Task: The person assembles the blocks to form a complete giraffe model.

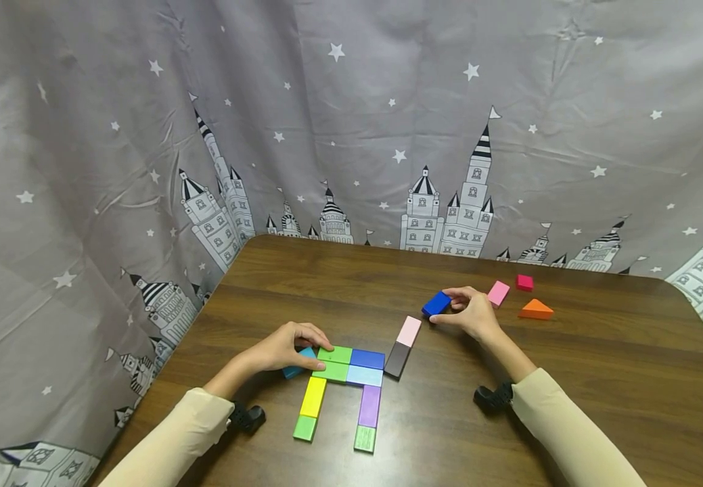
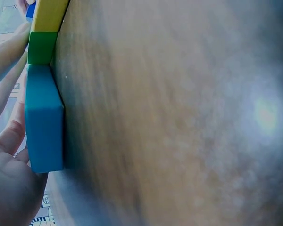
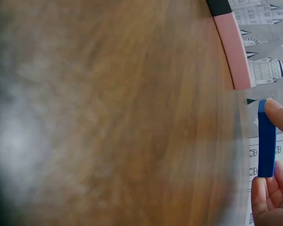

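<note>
My right hand (image 1: 475, 315) pinches a dark blue block (image 1: 436, 304) between thumb and fingers; in the right wrist view this blue block (image 3: 267, 140) appears above the table. My left hand (image 1: 285, 348) reaches over a teal block (image 1: 298, 363), fingertips and thumb touching two green blocks (image 1: 334, 354). These lie beside a blue block (image 1: 367, 358) and a light blue block (image 1: 365, 375). Below extend a yellow block (image 1: 312, 398) with a green end piece (image 1: 305, 428), and a purple block (image 1: 369, 406) with another green piece (image 1: 365, 439).
A black block (image 1: 397, 360) touches the group's right side, with a light pink block (image 1: 409, 331) at its far end. Farther right lie a pink block (image 1: 499, 293), a red block (image 1: 524, 283) and an orange triangle (image 1: 536, 310). A grey curtain (image 1: 351, 122) hangs behind the wooden table (image 1: 436, 433).
</note>
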Available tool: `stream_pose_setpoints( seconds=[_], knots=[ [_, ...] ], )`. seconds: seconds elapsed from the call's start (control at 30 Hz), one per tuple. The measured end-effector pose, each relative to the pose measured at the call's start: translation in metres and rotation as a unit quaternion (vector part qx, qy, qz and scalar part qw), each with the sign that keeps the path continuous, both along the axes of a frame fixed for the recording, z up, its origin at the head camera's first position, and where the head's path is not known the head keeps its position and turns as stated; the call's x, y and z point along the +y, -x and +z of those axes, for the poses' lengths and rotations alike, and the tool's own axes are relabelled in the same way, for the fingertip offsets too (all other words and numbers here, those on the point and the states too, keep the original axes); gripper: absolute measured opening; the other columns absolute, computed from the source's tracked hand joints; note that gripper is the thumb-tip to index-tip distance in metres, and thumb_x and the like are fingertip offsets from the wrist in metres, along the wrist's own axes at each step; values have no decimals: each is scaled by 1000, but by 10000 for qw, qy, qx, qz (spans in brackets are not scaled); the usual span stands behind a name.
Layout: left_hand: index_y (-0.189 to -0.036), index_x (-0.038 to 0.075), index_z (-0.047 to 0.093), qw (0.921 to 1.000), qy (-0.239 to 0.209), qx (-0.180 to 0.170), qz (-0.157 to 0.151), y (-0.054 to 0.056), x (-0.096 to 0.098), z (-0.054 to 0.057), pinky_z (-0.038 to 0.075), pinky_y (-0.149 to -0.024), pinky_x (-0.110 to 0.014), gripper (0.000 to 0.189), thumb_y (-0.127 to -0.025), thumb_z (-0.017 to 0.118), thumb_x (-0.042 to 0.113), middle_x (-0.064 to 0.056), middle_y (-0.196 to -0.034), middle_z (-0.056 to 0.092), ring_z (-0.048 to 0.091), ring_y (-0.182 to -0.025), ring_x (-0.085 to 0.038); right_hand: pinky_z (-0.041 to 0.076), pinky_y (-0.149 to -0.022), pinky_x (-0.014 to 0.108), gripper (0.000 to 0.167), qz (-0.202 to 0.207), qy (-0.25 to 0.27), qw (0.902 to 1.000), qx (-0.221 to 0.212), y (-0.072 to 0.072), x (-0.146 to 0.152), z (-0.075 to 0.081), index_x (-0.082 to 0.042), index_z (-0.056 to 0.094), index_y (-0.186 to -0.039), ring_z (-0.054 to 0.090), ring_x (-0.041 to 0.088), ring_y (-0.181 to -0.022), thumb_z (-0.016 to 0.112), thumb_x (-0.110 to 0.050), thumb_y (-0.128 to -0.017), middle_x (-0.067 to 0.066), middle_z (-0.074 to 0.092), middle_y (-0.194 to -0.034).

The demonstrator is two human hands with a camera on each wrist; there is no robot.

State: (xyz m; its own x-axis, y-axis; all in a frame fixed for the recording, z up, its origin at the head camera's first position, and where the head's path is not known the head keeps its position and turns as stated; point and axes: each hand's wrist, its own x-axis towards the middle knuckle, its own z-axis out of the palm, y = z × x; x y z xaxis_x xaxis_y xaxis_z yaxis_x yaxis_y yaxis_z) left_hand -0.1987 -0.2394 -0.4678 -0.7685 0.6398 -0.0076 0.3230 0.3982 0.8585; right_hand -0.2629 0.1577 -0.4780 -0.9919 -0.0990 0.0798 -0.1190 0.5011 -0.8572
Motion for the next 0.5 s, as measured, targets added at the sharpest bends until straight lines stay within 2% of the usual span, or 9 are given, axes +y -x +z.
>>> stream_pose_setpoints(
  seconds=[0.33, 0.5],
  knots=[
    [-112, 4, 76, 9999, 40, 107, -10, 0, 0, 1, 51, -97, -38, 29, -84, 82, 12, -8, -112, 68, 61, -107, -26, 57, -82, 36, 56, 475, -63, 9988, 43, 10, -9, 0, 7, 69, -116, 65, 31, -91, 93, -11, -69, 20, 66, -105],
    [-112, 5, 75, 9999, 58, 91, -10, 0, 0, 0, 52, -97, -38, 29, -84, 82, 12, -8, -113, 68, 61, -108, -25, 56, -84, 40, 55, 667, -126, 9977, -22, 13, -11, 0, 8, 69, -115, 64, 31, -91, 93, -10, -69, 20, 67, -103]
  ],
)
